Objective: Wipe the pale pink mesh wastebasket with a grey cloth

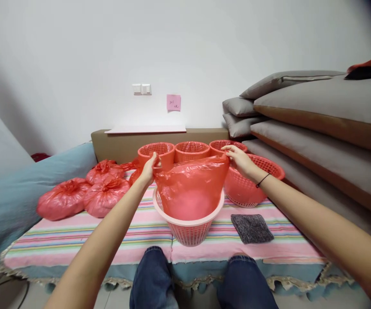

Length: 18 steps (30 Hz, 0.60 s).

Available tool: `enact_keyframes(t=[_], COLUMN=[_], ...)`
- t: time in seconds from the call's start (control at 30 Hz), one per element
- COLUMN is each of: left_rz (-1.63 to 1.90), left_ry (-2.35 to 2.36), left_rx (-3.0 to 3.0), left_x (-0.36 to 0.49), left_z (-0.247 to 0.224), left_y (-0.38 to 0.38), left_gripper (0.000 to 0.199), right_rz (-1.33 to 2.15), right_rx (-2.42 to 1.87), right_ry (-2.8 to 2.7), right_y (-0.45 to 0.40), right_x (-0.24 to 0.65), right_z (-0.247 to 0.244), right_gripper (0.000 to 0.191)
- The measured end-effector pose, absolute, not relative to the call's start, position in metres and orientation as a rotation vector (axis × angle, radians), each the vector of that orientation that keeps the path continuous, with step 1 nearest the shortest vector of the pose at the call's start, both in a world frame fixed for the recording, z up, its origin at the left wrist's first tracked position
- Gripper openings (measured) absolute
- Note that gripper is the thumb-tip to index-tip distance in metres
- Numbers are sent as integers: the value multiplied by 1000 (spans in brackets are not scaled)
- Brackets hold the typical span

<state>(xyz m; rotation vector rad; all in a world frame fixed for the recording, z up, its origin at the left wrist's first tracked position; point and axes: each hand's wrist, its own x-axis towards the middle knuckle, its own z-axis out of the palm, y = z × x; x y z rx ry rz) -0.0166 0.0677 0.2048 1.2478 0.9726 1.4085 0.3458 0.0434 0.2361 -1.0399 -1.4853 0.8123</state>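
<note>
A red plastic bag (191,184) is stretched between my two hands, its lower part down inside a pale pink basket (190,234). My left hand (149,166) pinches the bag's upper left corner. At the upper right corner, my right hand (236,158) grips the other side of the bag's edge. The pale pink basket stands upright on the striped cloth, just in front of my knees. What lies at the bottom of the bag is hidden by the plastic.
Tied red bags (64,197) lie in a group on the left. Three red baskets (192,150) line the back, and a larger pink-red basket (269,169) sits at right. A dark grey folded cloth (252,228) lies on the striped cloth (91,240). Grey cushions (327,141) are stacked right.
</note>
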Motion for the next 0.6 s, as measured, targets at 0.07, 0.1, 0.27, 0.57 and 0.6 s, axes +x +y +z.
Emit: enact_keyframes(t=[0.07, 0.1, 0.27, 0.57, 0.6], left_rz=[1397, 1386, 1346, 1087, 1119], left_ry=[871, 816, 838, 1351, 1304], left_rx=[1227, 1231, 1379, 1799, 1773], left_x=[-12, -13, -43, -45, -44], left_z=[208, 209, 201, 209, 212], left_y=[63, 60, 40, 31, 30], left_gripper=[65, 69, 80, 34, 33], right_rz=[778, 783, 853, 456, 421], right_rx=[-1046, -1049, -1101, -1143, -1147], right_ry=[-1519, -1554, -1993, -2479, -2441], right_y=[44, 42, 27, 19, 18], right_x=[341, 342, 370, 372, 370], right_z=[234, 232, 225, 230, 234], right_gripper=[41, 47, 67, 45, 36])
